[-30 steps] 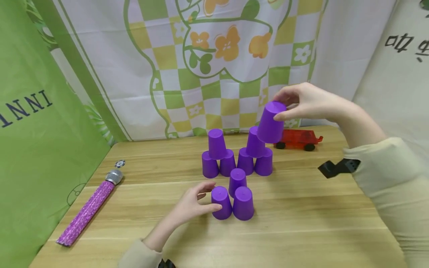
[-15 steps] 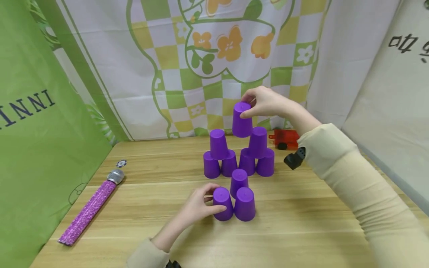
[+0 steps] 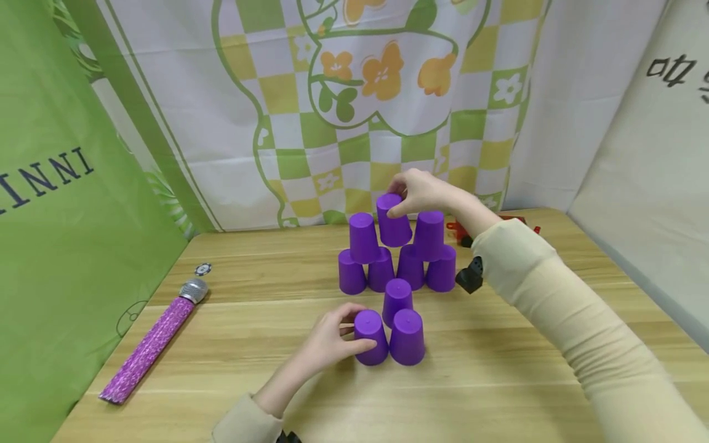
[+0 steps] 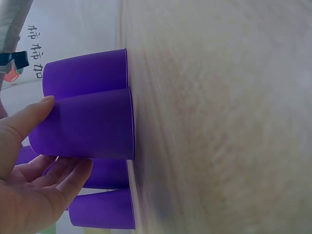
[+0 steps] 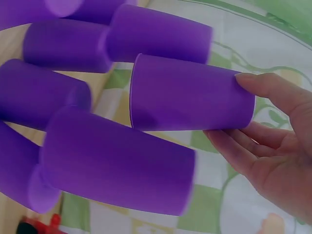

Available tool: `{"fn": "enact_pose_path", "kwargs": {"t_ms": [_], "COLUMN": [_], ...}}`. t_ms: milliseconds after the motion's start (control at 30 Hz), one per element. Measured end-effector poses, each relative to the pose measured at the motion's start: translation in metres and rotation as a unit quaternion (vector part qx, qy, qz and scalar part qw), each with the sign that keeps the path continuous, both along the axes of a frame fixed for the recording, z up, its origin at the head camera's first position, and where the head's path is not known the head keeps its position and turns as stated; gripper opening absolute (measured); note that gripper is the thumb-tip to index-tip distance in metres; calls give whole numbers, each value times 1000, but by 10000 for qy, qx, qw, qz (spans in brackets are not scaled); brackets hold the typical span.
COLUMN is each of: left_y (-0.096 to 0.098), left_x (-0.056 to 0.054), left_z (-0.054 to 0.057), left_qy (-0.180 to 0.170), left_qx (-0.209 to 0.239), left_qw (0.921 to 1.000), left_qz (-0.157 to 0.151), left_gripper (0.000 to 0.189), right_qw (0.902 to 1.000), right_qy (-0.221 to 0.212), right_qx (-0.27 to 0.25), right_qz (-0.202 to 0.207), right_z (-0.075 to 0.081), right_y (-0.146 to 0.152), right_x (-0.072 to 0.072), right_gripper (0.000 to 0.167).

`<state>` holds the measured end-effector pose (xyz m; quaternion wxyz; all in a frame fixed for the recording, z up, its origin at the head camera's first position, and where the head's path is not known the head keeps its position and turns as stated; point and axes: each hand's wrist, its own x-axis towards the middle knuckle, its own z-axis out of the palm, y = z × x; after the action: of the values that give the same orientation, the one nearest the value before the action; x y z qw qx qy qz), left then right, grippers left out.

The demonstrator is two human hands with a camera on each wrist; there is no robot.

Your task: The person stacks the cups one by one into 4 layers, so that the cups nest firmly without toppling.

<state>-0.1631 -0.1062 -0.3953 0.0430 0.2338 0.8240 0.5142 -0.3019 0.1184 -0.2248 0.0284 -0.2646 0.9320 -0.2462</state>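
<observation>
My right hand [image 3: 425,189] holds an upside-down purple plastic cup [image 3: 396,230] near its base, thumb on one side and fingers on the other. That cup hangs in the space between two raised cups, a left one [image 3: 363,239] and a right one [image 3: 429,235], each standing on a pair of cups. In the right wrist view the held cup [image 5: 190,95] lies between those two. Nearer the front, my left hand [image 3: 329,338] has thumb and fingers around a purple cup [image 3: 370,326] standing on the table. Beside it are a second cup [image 3: 407,338] and one behind [image 3: 397,301].
A pink glittery microphone [image 3: 152,344] lies at the left of the wooden table [image 3: 249,320], with a poker chip [image 3: 202,269] beyond its head. Partly behind my right forearm is a red toy cart [image 3: 460,232]. A patterned curtain [image 3: 232,154] hangs behind the table.
My right hand has carried its cup leftward from beyond the right raised cup, then down between the two raised cups. My left hand has stayed at the front left cup.
</observation>
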Motion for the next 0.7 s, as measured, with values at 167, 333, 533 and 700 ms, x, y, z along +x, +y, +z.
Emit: {"fn": "enact_pose_path", "kwargs": {"t_ms": [167,333,533,700], "left_y": [0,1,1,0], "left_x": [2,3,2,2], "left_z": [2,4,3,2], "left_qy": [-112,-193,-227,-255], "left_qx": [72,123,141,104], "left_qw": [9999,9997,9996,9996], "left_qz": [-9,-27,-31,-57], "left_gripper": [49,49,49,49], "right_qw": [9998,9995,9989,9982], "right_qy": [-133,-172,-326,-423], "right_qx": [159,263,332,415], "right_qz": [-40,-7,-40,-46], "right_z": [-14,-21,-21,-20], "right_y": [-2,-4,-3,-3], "right_x": [-2,-4,-4,-3], "right_gripper": [42,40,40,43]}}
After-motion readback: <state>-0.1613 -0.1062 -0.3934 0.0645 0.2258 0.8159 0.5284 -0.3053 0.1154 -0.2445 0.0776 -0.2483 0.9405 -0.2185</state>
